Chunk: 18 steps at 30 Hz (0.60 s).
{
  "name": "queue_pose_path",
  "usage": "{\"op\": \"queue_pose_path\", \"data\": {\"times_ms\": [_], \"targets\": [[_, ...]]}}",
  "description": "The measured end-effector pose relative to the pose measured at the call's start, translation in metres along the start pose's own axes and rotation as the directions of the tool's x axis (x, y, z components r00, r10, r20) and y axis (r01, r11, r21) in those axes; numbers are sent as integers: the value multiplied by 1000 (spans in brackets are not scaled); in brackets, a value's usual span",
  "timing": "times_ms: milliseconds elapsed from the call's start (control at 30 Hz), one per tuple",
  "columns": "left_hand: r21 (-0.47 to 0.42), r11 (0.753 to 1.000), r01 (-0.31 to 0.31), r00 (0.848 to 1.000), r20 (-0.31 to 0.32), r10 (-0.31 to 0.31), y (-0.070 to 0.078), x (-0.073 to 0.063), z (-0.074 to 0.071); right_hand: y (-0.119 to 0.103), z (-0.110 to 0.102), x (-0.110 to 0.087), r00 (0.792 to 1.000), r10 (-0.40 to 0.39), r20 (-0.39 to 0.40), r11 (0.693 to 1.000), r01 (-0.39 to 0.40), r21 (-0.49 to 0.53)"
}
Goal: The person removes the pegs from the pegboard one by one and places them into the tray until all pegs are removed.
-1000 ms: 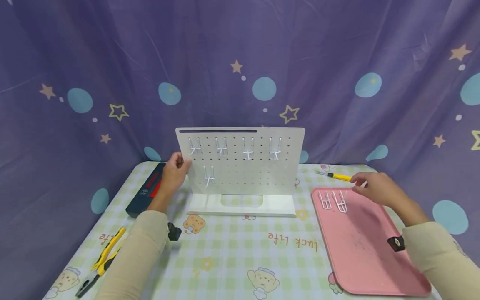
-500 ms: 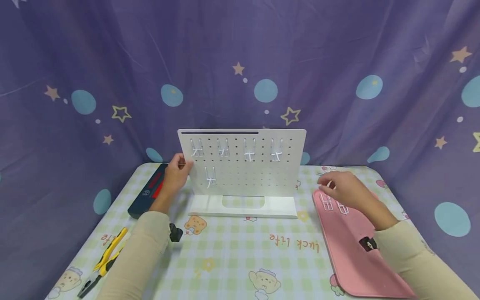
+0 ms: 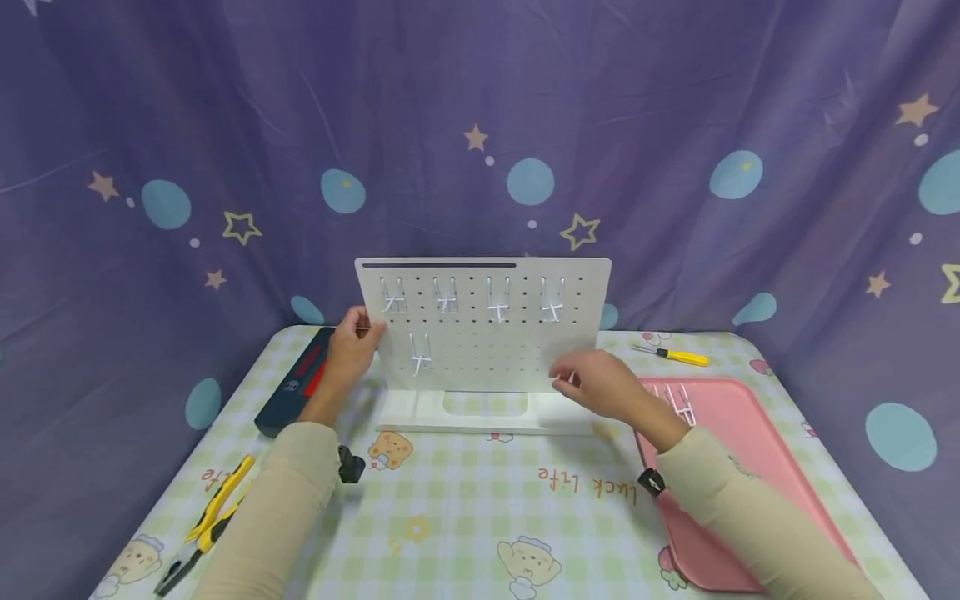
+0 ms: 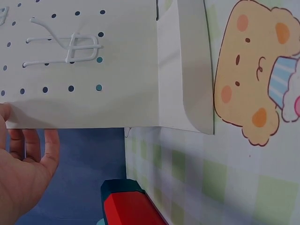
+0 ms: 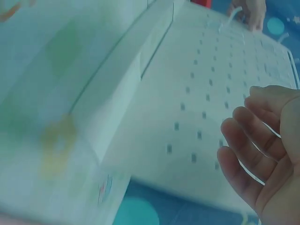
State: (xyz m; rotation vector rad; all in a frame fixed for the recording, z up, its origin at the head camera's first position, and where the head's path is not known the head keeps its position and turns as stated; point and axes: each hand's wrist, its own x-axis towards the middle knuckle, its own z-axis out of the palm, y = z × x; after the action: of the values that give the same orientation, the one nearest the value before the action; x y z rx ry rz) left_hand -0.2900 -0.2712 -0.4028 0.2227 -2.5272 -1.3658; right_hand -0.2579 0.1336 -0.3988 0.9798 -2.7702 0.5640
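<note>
Upright on the green-and-white checked table (image 3: 450, 500) stands one white perforated board (image 3: 476, 343) bearing five white wire hooks (image 3: 497, 313); one left hand (image 3: 350, 354) grips its edge, one right hand (image 3: 598, 383), fingers loosely curved, is near. One pink tray (image 3: 727, 408) holds two more.

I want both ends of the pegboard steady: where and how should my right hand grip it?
Probably grip the pegboard by its right edge, coming from the right, thumb in front, fingers behind. The panel is thin and standing, the nearest hook sits inward of that edge, and the left hand holds the opposite edge that way.
</note>
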Motion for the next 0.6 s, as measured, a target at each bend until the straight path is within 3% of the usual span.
{"op": "queue_pose_path", "data": {"times_ms": [233, 600], "targets": [[7, 1000, 17, 1000, 7, -17, 0, 2, 0, -33, 29, 33, 990, -126, -57, 991, 124, -49], [-29, 999, -28, 1000, -6, 27, -3, 0, 1, -75, 68, 85, 977, -119, -179, 991, 106, -81]]}}
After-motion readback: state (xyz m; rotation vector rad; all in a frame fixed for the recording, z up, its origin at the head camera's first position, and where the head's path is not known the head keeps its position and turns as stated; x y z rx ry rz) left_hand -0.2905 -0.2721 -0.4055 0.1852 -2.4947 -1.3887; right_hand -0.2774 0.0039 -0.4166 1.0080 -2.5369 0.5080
